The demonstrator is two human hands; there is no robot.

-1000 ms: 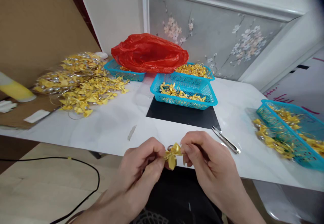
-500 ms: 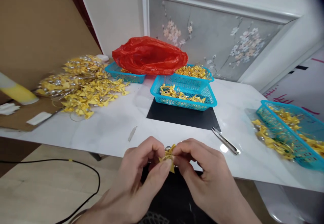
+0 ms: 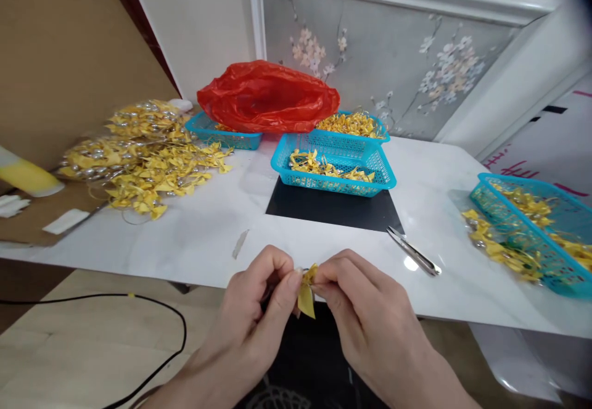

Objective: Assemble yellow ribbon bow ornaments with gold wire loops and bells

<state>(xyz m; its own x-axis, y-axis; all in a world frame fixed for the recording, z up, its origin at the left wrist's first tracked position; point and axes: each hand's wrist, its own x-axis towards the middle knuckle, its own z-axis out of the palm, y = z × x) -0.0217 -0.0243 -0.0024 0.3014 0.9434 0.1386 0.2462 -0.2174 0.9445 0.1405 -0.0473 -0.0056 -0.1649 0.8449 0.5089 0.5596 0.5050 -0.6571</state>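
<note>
While left hand [image 3: 259,301] and right hand [image 3: 365,310] pinched the bow [image 3: 306,292], it looked light, soft, crushable; best gripped at its knot

Blue baskets: four, namely one at centre [image 3: 333,171], one behind it [image 3: 354,126], one under the bag [image 3: 217,132], one at right [image 3: 531,224]. Red plastic bag [image 3: 268,96]: one. Scissors [image 3: 413,251]: one pair. Black mat [image 3: 333,210]: one. Hands: two, left [image 3: 259,310] and right [image 3: 365,310]. Yellow bow held [image 3: 306,292]: one. Loose bows in the pile [image 3: 143,156]: too many to count.
</note>
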